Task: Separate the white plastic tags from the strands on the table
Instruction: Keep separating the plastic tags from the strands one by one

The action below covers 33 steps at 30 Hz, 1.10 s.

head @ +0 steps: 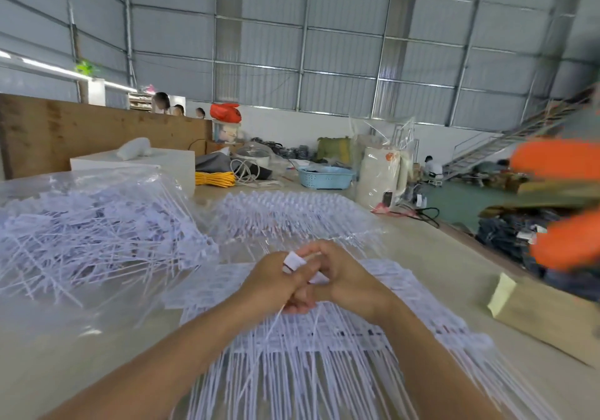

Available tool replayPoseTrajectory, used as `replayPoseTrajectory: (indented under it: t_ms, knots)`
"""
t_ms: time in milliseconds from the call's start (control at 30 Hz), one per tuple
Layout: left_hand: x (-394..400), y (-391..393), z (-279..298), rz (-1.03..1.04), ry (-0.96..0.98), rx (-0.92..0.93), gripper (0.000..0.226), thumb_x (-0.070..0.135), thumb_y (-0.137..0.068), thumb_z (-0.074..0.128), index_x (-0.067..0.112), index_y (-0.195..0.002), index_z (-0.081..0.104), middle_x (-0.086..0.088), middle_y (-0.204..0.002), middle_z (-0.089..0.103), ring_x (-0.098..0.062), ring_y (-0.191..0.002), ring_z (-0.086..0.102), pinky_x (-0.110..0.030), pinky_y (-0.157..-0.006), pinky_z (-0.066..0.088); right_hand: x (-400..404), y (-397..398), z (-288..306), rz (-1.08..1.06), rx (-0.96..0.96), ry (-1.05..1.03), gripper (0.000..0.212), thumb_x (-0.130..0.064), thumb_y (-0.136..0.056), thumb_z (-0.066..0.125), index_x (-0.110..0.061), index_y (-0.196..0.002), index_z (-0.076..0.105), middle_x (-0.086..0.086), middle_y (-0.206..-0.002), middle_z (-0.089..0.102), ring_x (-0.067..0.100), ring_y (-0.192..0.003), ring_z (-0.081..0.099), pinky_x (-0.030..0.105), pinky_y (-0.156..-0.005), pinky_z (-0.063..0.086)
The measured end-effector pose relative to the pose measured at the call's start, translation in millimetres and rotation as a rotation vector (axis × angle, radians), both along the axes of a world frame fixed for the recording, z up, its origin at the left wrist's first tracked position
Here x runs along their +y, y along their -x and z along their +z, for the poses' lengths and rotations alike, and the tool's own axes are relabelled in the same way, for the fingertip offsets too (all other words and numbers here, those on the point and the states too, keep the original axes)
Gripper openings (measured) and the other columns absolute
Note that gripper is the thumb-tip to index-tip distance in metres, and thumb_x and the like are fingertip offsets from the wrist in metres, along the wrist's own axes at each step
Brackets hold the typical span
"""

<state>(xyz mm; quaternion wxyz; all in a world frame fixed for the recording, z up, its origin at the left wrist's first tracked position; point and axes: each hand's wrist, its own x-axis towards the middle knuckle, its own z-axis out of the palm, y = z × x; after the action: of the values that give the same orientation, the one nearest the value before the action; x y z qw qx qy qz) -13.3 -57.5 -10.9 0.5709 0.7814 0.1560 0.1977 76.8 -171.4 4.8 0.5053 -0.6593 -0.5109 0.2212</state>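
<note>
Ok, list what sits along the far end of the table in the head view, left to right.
White box → coil of yellow cord → blue basket → cream kettle.

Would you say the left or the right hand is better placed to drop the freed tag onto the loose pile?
Probably the left hand: it pinches the white tag, and the loose pile lies on its side. The right hand is farther away.
</note>
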Motion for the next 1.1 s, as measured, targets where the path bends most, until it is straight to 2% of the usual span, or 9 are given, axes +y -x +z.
replayPoseTrajectory:
  t_ms: [167, 233, 333, 500, 633, 767, 900, 1000, 1100]
  knots:
    - [9, 4, -4, 0.139, 0.095, -0.175, 0.018, 0.018, -0.093, 0.059, 0.001, -0.088, 0.063, -0.003, -0.051, 0.064, -0.014, -0.042, 0.060, -0.020, -0.042, 0.047, 12, 2, -6, -0.231, -0.084, -0.079, 0.046, -0.001, -0.071, 0.077, -0.018, -0.106, 0.052, -0.001, -0.107, 0.055, 0.005, -0.088, 0.057, 0.011, -0.072, 0.048]
    - [6, 4, -5, 0.143, 0.097, -0.240, 0.014, 0.014, -0.094, 0.058, 0.006, -0.083, 0.062, -0.005, -0.054, 0.066, -0.013, -0.043, 0.060, -0.020, -0.043, 0.047, 12, -2, -7, -0.279, -0.068, -0.105, 0.032, -0.004, -0.073, 0.077, -0.015, -0.096, 0.058, 0.000, -0.096, 0.059, 0.011, -0.084, 0.057, 0.022, -0.075, 0.048]
    - [5, 3, -2, 0.158, 0.128, -0.270, 0.015, 0.016, -0.096, 0.055, 0.010, -0.083, 0.062, -0.010, -0.062, 0.069, -0.014, -0.042, 0.057, -0.020, -0.043, 0.044, 8, -5, -7, -0.261, -0.043, -0.101, 0.009, -0.011, -0.084, 0.069, -0.010, -0.079, 0.061, 0.005, -0.072, 0.057, 0.015, -0.066, 0.053, 0.030, -0.063, 0.046]
    - [5, 3, 0, 0.055, 0.313, -0.121, 0.032, 0.034, -0.096, 0.053, 0.010, -0.075, 0.056, -0.009, -0.050, 0.057, -0.011, -0.032, 0.034, -0.018, -0.036, 0.027, 8, -3, -5, -0.209, -0.143, -0.102, 0.019, -0.012, -0.093, 0.056, 0.002, -0.079, 0.060, -0.007, -0.052, 0.042, 0.007, -0.047, 0.037, 0.030, -0.055, 0.036]
    - [3, 2, 0, 0.088, 0.286, -0.085, 0.049, 0.046, -0.091, 0.056, 0.009, -0.059, 0.049, -0.007, -0.045, 0.051, -0.011, -0.030, 0.027, -0.016, -0.035, 0.023, 9, 1, -5, -0.188, -0.103, -0.120, 0.032, -0.015, -0.096, 0.051, -0.011, -0.064, 0.055, -0.007, -0.051, 0.034, 0.004, -0.042, 0.030, 0.021, -0.047, 0.030]
    - [1, 3, 2, 0.100, 0.312, -0.048, 0.048, 0.040, -0.092, 0.057, 0.011, -0.055, 0.045, -0.003, -0.039, 0.044, -0.009, -0.028, 0.026, -0.015, -0.033, 0.020, 9, 3, -4, -0.149, -0.117, -0.134, 0.032, -0.009, -0.097, 0.047, 0.003, -0.069, 0.055, 0.004, -0.059, 0.033, -0.001, -0.039, 0.037, 0.009, -0.046, 0.034]
    - [0, 6, 8, 0.073, 0.319, -0.036, 0.046, 0.030, -0.093, 0.056, 0.011, -0.053, 0.043, -0.001, -0.037, 0.041, -0.008, -0.026, 0.027, -0.013, -0.033, 0.017, 7, -1, -4, -0.092, -0.090, -0.122, 0.046, -0.009, -0.097, 0.047, -0.018, -0.052, 0.046, -0.006, -0.050, 0.038, 0.004, -0.041, 0.027, 0.018, -0.045, 0.028]
    - [-2, 7, 12, 0.045, 0.283, -0.021, 0.045, 0.027, -0.092, 0.055, 0.011, -0.053, 0.040, 0.000, -0.035, 0.037, -0.008, -0.025, 0.026, -0.014, -0.034, 0.015, 2, -8, -3, -0.022, -0.042, -0.091, 0.043, -0.008, -0.098, 0.045, -0.013, -0.055, 0.036, -0.013, -0.047, 0.038, 0.004, -0.041, 0.025, 0.015, -0.043, 0.027]
    - [-4, 9, 15, 0.011, 0.244, 0.010, 0.046, 0.027, -0.091, 0.056, 0.011, -0.052, 0.039, 0.000, -0.035, 0.036, -0.009, -0.027, 0.023, -0.015, -0.035, 0.014, -2, -13, -3, 0.022, -0.029, -0.056, 0.039, -0.009, -0.097, 0.046, -0.009, -0.060, 0.039, -0.002, -0.055, 0.033, 0.002, -0.043, 0.031, 0.017, -0.045, 0.028]
